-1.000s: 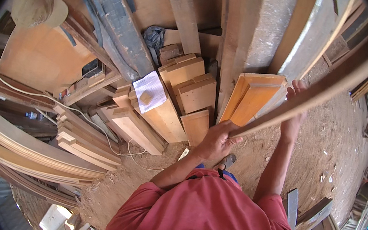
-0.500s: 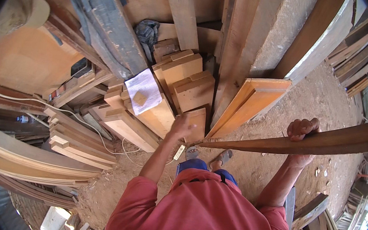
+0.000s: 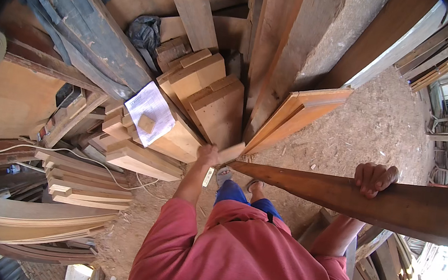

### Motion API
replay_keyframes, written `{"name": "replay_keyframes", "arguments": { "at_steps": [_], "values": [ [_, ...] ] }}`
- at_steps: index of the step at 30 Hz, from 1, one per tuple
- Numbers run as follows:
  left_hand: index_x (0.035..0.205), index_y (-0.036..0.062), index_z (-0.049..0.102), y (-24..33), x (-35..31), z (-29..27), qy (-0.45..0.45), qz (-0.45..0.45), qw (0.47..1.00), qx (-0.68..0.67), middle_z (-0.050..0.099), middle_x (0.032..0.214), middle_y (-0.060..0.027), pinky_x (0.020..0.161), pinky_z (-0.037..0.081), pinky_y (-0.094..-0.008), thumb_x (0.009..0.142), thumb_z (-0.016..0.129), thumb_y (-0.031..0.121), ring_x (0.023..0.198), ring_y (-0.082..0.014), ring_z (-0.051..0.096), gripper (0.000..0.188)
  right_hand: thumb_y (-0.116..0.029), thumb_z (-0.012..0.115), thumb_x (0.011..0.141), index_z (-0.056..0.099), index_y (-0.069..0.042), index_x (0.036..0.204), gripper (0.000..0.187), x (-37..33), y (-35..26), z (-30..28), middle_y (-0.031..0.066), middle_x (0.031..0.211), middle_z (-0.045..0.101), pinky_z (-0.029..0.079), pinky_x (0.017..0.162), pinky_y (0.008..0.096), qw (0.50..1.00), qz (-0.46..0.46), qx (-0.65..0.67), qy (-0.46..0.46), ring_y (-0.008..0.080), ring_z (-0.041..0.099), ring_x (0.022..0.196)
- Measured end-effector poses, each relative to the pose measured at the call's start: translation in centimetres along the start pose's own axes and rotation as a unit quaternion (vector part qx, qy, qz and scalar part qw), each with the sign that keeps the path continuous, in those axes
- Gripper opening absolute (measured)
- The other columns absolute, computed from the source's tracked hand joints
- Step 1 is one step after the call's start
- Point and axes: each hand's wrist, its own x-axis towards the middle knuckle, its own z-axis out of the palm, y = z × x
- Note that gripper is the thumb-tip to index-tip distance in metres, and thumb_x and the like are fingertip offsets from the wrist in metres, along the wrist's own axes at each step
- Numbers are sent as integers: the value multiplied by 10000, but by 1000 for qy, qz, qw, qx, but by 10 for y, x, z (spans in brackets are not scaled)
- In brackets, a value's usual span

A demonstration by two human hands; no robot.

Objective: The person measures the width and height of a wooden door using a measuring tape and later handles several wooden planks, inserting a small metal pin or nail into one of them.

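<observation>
My right hand [image 3: 375,179] is wrapped over the upper edge of a long dark-brown plank [image 3: 307,189], its forearm passing beneath. The plank runs from near my feet out to the right rim of the view. At the foot of the stacked timber, my left hand [image 3: 207,154] is closed on a short, pale wooden board [image 3: 231,153], which is tilted and slightly blurred. Just beyond it stand several upright light wood blocks [image 3: 219,109]. A pair of orange-brown boards [image 3: 296,115] leans to the right of them.
A white paper sheet [image 3: 152,111] with a small wood block [image 3: 147,124] lies on timber to the left. A white cable [image 3: 97,161] trails over stacked strips [image 3: 89,185]. Tall planks [image 3: 278,52] lean ahead. More offcuts [image 3: 386,263] are piled at lower right.
My left hand has moved down and left, and the short board has swung from upright to tilted in it. The long plank has turned to show more of its broad face.
</observation>
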Motion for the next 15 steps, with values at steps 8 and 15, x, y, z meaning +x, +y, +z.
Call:
{"name": "replay_keyframes", "arguments": {
  "at_steps": [8, 15],
  "values": [
    [980, 88, 641, 11, -30, 153, 239, 120, 959, 90, 648, 995, -212, 832, 507, -442, 870, 478, 285, 983, -333, 629, 278, -372, 579, 907, 559, -51, 726, 369, 2, 7, 16, 70, 567, 582, 478, 480, 314, 996, 3, 35, -76, 182, 551, 473],
    [1103, 32, 563, 21, -79, 110, -62, 74, 995, 14, 651, 983, -215, 826, 522, -425, 895, 493, 250, 950, -356, 640, 310, -559, 490, 917, 611, 11, 1089, 607, 17, -7, 30, 145, 759, 676, 558, 548, 367, 957, 131, 117, -232, 230, 650, 581]
  ]
}}
